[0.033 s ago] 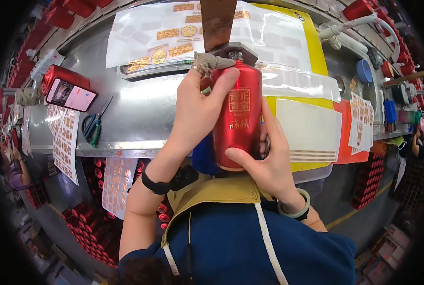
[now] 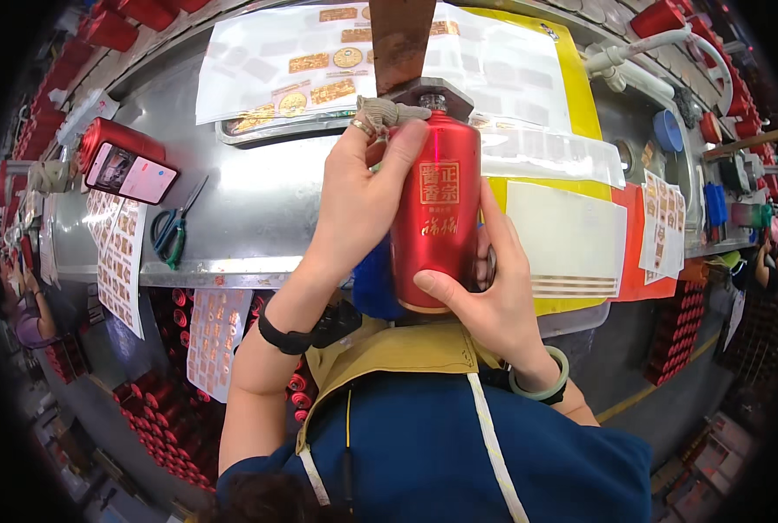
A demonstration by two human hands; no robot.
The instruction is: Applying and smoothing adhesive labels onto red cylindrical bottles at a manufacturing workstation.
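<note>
A glossy red bottle [image 2: 436,222] with gold printing on its front and a clear glass neck is between my two hands, its neck pointing away from me. My left hand [image 2: 363,187] closes on its upper left side, the thumb along the shoulder. A grey-beige fabric cover [image 2: 391,115] wraps a finger of that hand and reaches toward the neck. Lower down, my right hand [image 2: 498,292] grips the right side, thumb across the front and fingers round the edge. The bottle hides some fingertips of both hands.
Sheets of gold stickers [image 2: 293,70] lie on the metal table beyond the bottle, beside an upright metal post [image 2: 402,44]. To the left are scissors [image 2: 173,228] and a phone [image 2: 132,173] leaning on a red bottle. White sheets [image 2: 572,235] lie to the right.
My left thumb has shifted slightly to the left on the bottle's shoulder. The bottle and my right hand stay almost in place.
</note>
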